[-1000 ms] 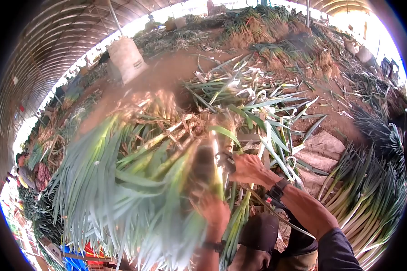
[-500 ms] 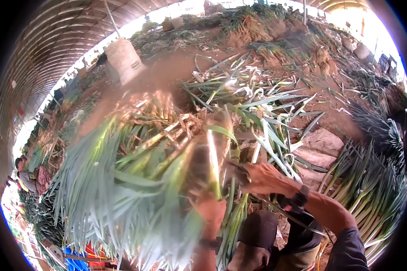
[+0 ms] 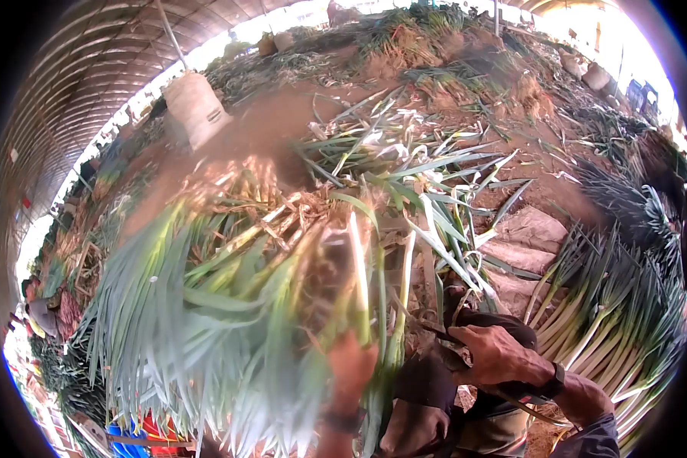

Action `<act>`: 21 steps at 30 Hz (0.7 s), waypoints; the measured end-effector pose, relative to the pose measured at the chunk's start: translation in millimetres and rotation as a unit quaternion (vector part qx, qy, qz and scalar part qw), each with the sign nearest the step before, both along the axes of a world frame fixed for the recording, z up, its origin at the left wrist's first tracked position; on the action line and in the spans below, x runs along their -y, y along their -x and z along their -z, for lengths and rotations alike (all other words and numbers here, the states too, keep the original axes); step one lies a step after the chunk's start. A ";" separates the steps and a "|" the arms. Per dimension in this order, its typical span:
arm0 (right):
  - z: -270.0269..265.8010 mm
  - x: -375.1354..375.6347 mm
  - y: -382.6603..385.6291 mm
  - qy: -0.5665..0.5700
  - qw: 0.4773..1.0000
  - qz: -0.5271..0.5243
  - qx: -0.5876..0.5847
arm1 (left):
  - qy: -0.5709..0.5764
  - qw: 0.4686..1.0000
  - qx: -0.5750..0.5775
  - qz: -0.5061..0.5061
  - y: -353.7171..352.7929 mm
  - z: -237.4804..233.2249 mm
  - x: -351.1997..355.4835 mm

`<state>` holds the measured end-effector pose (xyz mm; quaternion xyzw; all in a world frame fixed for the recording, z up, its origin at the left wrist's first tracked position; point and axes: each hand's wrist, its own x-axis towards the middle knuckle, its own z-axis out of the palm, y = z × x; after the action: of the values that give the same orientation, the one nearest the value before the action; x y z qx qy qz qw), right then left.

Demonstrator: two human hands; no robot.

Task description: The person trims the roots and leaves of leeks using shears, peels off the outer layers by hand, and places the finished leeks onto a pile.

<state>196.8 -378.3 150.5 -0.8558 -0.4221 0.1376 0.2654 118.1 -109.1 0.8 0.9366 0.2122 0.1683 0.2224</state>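
Around the lower part of a pale-stemmed green onion, my left hand is closed, somewhat blurred. A large heap of green onions with long leaves lies beside it on the left, roots pointing away from me. My right hand is above my knees, its fingers wrapped round a dark tool, perhaps a knife, that points left. A gap separates this tool from the onion in my left hand.
Stripped leaves litter the soil ahead. Bundled onions lie at the right near pale sacks. A white sack stands round a pole at the back left. A person is at the far left.
My right hand and the dark tool have moved down and to the right, away from the onion stem. My left hand still holds the onion in nearly the same place.
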 end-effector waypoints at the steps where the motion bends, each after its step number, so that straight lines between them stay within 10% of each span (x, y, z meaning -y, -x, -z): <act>1: 1.7 0.7 -0.9 -0.001 1.000 0.007 0.000 | -0.023 1.000 0.012 0.004 5.1 7.1 -0.5; 21: -4.1 -34.5 3.9 0.017 0.997 -0.028 -0.071 | 0.039 0.993 -0.097 0.051 166.5 6.4 31.6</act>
<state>192.9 -343.8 154.6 -0.8361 -0.4238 0.2127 0.2758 -48.5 -140.7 -5.5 0.9485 0.1912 0.0569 0.2459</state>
